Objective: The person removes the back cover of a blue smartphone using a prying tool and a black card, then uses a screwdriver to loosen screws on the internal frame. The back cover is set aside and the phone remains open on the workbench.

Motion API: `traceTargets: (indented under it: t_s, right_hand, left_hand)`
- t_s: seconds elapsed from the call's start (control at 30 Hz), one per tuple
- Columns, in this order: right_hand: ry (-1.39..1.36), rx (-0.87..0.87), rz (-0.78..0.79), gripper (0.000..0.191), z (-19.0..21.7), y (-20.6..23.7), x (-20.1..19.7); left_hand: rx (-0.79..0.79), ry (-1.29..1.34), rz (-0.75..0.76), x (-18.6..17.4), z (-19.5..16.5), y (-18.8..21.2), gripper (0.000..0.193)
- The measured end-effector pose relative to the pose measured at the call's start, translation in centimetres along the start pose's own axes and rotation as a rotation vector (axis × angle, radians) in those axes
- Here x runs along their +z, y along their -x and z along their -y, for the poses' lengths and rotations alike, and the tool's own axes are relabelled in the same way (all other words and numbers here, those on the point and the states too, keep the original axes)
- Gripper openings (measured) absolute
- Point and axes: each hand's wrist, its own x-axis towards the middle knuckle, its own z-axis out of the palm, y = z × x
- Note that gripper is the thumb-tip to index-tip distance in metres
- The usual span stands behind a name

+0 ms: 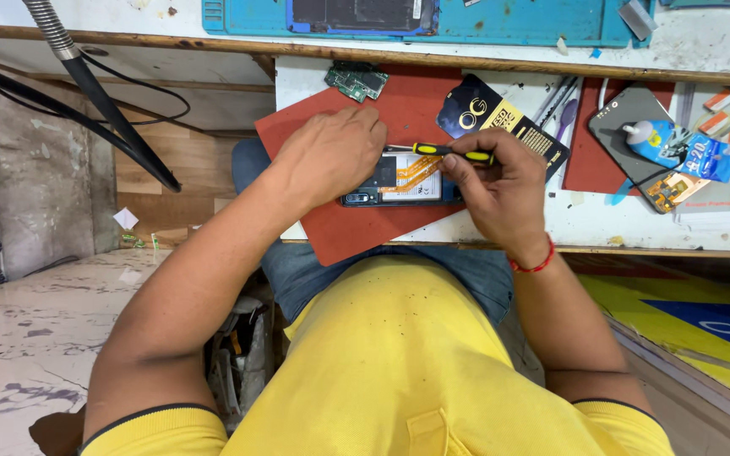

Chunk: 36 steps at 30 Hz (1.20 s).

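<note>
Cluttered and scuffed, a white workbench (601,224) runs across the far half of the view, with the person's yellow shirt (399,363) and blue-jeaned lap filling the near middle. Just beyond the lap, a red mat (356,232) overhangs the bench's near edge, and on it lies an opened phone (403,181), back cover off, its long axis running left to right; orange flex strips show inside it. Much of the phone is hidden: the left hand (331,156) covers its left end with fingers curled down on it, pinning it in place, and the right hand (496,190) covers its right end. The right hand has its fingers closed around a screwdriver (449,153) with a black and yellow handle, which lies almost level, left to right, along the phone's far edge, its thin metal tip pointing left toward the left hand's knuckles; whether the tip touches anything is hard to make out. A red thread band (534,263) circles the right wrist. Farther off, a small green circuit board (356,80) rests at the mat's far edge, and a black and yellow packet (500,118) lies to the right. Farthest, a blue work mat (509,25) is cut off by the top edge.
</note>
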Motion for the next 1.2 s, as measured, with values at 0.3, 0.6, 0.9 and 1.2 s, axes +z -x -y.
traceTargets:
  t_s: [0.3,0.6,0.9,1.2]
  right_hand:
    - [-0.249,0.127,-0.085,0.014,-4.1,1.7,0.9]
    - [-0.160,0.102,-0.100,0.014,-3.6,1.3,1.0]
    - [-0.137,0.055,-0.142,0.011,-3.2,1.3,1.7]
    - [-0.179,0.089,-0.186,0.011,-3.4,1.5,1.4]
  left_hand:
    - [-0.012,0.215,0.185,-0.4,2.1,-1.2,0.018]
    - [-0.096,0.474,-0.117,0.0,3.5,0.1,0.011]
    - [-0.025,0.321,-0.346,-0.2,1.7,2.6,0.018]
    - [0.013,0.200,-0.229,0.2,0.0,0.8,0.009]
